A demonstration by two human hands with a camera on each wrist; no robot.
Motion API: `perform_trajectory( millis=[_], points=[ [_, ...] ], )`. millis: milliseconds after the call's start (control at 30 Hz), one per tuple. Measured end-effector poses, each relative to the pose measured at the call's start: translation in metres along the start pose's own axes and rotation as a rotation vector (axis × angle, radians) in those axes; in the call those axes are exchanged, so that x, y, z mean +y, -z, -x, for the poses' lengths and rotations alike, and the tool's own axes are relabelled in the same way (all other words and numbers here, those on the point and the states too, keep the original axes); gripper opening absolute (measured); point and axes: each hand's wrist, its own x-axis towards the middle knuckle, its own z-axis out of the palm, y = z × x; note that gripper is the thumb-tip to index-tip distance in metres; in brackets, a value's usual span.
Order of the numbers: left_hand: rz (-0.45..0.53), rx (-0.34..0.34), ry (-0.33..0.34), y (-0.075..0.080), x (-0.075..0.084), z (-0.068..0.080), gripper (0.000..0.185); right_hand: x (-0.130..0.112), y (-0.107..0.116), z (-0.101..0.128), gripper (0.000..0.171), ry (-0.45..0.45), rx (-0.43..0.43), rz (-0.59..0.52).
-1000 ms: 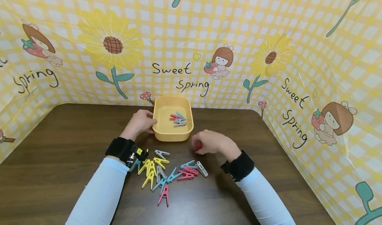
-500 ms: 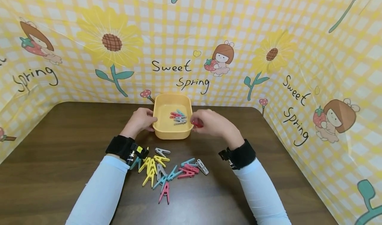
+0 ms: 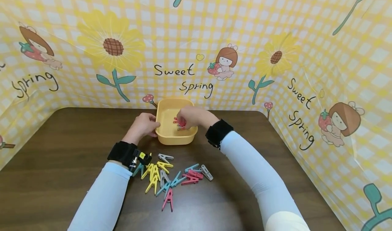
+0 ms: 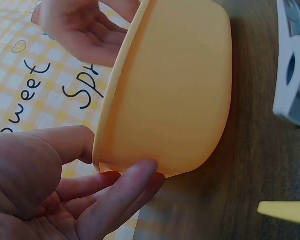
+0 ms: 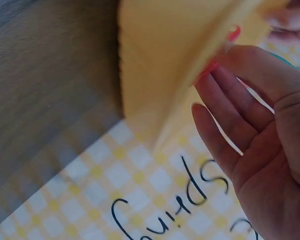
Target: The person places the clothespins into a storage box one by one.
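Note:
A yellow plastic tub [image 3: 175, 140] stands at the back of the table. My left hand [image 3: 144, 125] grips its left side, the thumb hooked over the rim and the fingers [image 4: 135, 185] against the outer wall. My right hand [image 3: 194, 116] reaches over the right rim into the tub and pinches a red clothespin [image 5: 206, 72] between thumb and fingers. Beneath it a few clothespins lie on the tub floor, partly hidden by the hand; a red clothespin tip [image 3: 175, 120] shows to its left.
Nearer me, loose clothespins lie spread on the brown table [image 3: 76, 149]: yellow ones [image 3: 152, 171], blue ones [image 3: 177, 180], grey ones [image 3: 207, 172] and red ones [image 3: 191, 177]. A checked yellow cloth [image 3: 171, 37] hangs as a wall close behind the tub.
My right hand has carried the red clothespin from the table right of the tub, past its right rim, to above the tub floor. My left hand has stayed on the tub.

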Motion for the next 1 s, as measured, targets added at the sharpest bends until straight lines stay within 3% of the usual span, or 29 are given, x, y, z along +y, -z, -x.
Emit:
perform_trajectory(
  millis=[233, 367, 900, 1000],
  points=[
    [0.009, 0.004, -0.007, 0.002, 0.001, 0.001, 0.05, 0.0, -0.014, -0.02, 0.006, -0.031, -0.081, 0.039],
    [0.004, 0.003, -0.004, 0.002, -0.002, -0.001, 0.049, -0.003, -0.019, -0.026, 0.009, -0.047, -0.101, 0.077],
    [0.01, -0.006, -0.001, 0.0, -0.002, -0.001, 0.049, -0.005, -0.028, -0.028, 0.019, -0.097, -0.074, 0.22],
    [0.012, -0.009, 0.008, 0.001, -0.002, 0.0, 0.05, -0.003, -0.026, -0.025, 0.014, -0.116, -0.069, 0.22]
  ],
)
